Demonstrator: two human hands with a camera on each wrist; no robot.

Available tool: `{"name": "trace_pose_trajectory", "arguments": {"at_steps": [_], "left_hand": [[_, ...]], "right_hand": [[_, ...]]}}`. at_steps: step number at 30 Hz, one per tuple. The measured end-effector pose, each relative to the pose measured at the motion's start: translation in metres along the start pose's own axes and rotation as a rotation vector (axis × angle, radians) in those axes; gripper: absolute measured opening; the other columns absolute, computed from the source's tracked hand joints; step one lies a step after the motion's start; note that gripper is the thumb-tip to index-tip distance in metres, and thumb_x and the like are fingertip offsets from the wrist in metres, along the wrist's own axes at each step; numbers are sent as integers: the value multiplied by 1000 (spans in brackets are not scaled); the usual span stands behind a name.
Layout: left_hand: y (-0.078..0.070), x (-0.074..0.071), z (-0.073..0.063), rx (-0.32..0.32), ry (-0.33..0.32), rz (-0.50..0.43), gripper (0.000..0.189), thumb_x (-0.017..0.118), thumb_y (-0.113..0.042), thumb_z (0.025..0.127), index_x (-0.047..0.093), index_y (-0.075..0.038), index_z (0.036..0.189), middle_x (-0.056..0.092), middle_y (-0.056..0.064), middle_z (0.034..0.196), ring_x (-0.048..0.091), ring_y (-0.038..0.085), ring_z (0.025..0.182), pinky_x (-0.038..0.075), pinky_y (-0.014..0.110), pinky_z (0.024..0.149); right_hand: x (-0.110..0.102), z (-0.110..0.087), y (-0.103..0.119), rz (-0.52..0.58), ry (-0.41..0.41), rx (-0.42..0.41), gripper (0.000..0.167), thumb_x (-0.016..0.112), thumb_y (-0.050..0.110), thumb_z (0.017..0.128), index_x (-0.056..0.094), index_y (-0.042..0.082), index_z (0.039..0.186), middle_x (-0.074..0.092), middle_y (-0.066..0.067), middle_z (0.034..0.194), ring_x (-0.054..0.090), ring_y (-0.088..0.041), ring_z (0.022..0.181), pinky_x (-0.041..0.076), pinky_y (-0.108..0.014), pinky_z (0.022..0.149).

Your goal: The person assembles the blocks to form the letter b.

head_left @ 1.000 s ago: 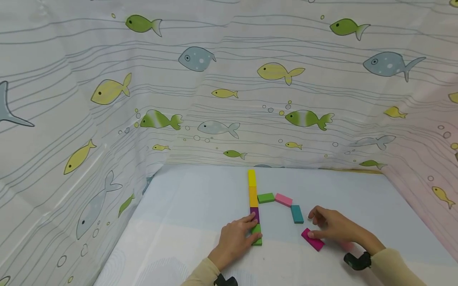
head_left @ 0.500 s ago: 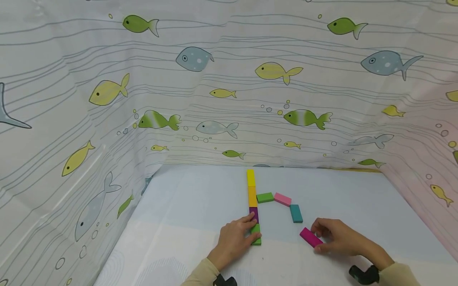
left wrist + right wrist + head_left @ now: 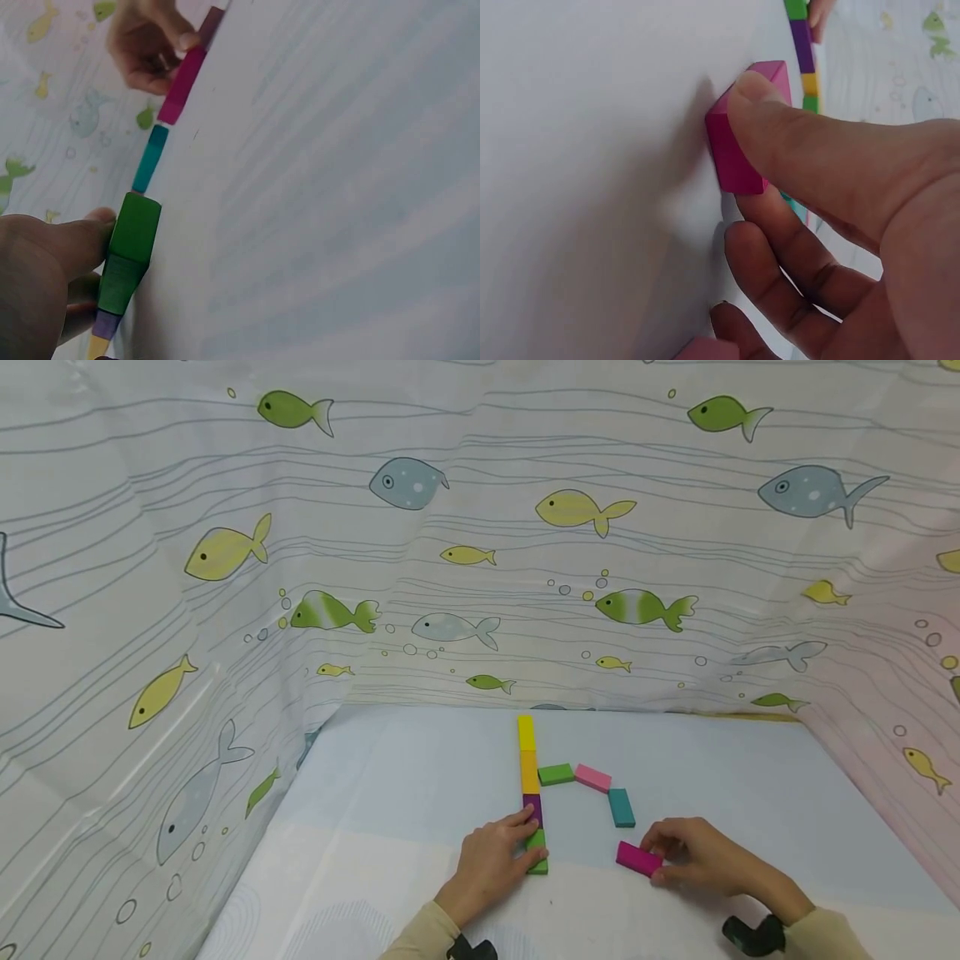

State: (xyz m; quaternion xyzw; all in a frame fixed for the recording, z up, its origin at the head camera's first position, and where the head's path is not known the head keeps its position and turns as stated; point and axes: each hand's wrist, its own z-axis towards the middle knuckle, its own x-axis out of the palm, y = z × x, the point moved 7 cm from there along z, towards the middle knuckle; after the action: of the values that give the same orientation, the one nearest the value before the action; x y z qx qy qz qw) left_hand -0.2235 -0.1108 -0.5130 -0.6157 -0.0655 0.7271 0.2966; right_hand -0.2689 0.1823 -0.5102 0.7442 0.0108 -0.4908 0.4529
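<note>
My left hand (image 3: 491, 860) rests over the near end of a straight row, its fingertips on a purple block (image 3: 531, 803) and its thumb on a green block (image 3: 537, 865). Farther up that row lie an orange block (image 3: 529, 772) and a yellow block (image 3: 527, 732). To the right, my right hand (image 3: 701, 860) pinches a magenta block (image 3: 739, 154) between thumb and fingers, close over the table. Another green block (image 3: 556, 774), a pink block (image 3: 593, 777) and a teal block (image 3: 622, 808) form a curve from the row toward it.
Another pinkish block (image 3: 705, 350) lies below my right hand, hidden in the head view. The white table (image 3: 405, 777) is bordered by a fish-patterned curtain (image 3: 517, 593) at the back and sides.
My right hand first moved toward me around the magenta block, then left with it, and the block has turned to lie more crosswise. My left hand stays on the row.
</note>
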Motion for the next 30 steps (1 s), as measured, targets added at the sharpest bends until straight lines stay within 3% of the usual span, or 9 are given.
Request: {"name": "trace_pose_trajectory", "arguments": {"at_steps": [11,19,30], "left_hand": [[-1,0,1,3,-17,2,47,81,-42,93,77,-15,131,69,-4,145,75,30,118,58,29,72],[0,0,1,-3,-20,8,46,81,-43,94,77,-16,131,69,-4,145,74,28,120,59,31,74],[1,1,1,-14,0,13,48,80,-44,94,76,-17,133,68,-4,146,73,27,123,61,31,78]], "right_hand": [[3,14,12,-8,-23,-33,31,86,29,90,77,24,119,68,15,101,60,-5,92,54,-24,79],[9,30,28,-66,-80,-138,32,86,17,89,78,19,120,67,14,99,60,1,85,55,-23,74],[21,51,46,-116,-95,-105,30,86,14,89,80,20,117,73,12,107,58,4,82,55,-23,73]]}}
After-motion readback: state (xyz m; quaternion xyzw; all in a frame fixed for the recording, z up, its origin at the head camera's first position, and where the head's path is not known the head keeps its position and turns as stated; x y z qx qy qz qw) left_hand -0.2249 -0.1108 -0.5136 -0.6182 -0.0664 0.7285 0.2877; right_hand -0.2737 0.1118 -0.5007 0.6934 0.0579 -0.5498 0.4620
